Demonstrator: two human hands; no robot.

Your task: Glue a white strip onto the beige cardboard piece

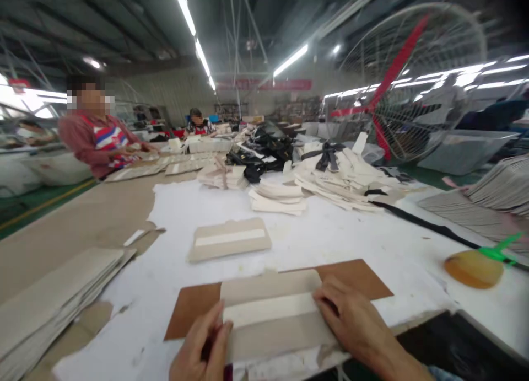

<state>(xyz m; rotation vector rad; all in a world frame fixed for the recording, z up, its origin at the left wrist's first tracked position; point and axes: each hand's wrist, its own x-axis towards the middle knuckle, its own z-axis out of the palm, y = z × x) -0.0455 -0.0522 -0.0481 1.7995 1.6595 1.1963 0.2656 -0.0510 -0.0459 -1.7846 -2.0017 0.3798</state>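
A grey folded card piece with a white strip (270, 315) lies on a brown board (194, 309) at the table's near edge. My left hand (202, 348) rests on the piece's left end with fingers pressed together; something dark shows between them, too small to name. My right hand (353, 320) lies flat on the piece's right end, fingers stretched out. A second grey piece with a white strip (229, 239) lies a little farther back on the white table cover (372, 243).
A stack of grey sheets (53, 298) sits at the left. Piles of white and black pieces (314, 177) fill the table's far end. An amber pad with a green handle (475, 266) lies at the right. A person in a striped apron (99, 135) works at the left. A large fan (413, 78) stands at the right.
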